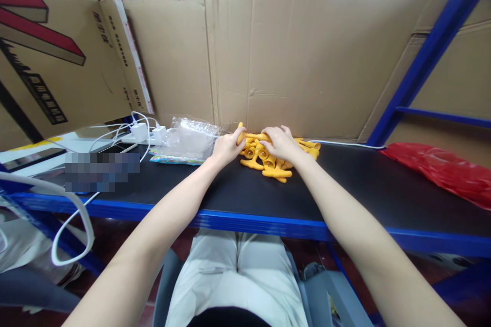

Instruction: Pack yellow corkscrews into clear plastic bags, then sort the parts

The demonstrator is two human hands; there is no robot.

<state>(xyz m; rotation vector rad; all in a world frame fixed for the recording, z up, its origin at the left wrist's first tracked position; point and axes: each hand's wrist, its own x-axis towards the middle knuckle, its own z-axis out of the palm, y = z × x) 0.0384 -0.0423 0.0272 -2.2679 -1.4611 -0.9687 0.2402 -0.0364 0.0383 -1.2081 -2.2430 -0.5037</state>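
Note:
A heap of small yellow plastic parts (274, 161) lies on the black shelf top (345, 184) against the cardboard back wall. My left hand (226, 147) sits at the heap's left edge, fingers closed round one yellow part that sticks up. Over the top of the heap rests my right hand (280, 143), its fingers curled down onto the pieces; what they grip is hidden.
Clear plastic bags (187, 138) lie left of the heap, with a white power strip and cables (140, 132) beyond. A red plastic bag (441, 171) lies at the right. Cardboard sheets (307, 56) wall the back; blue shelf posts (425, 56) stand at the right.

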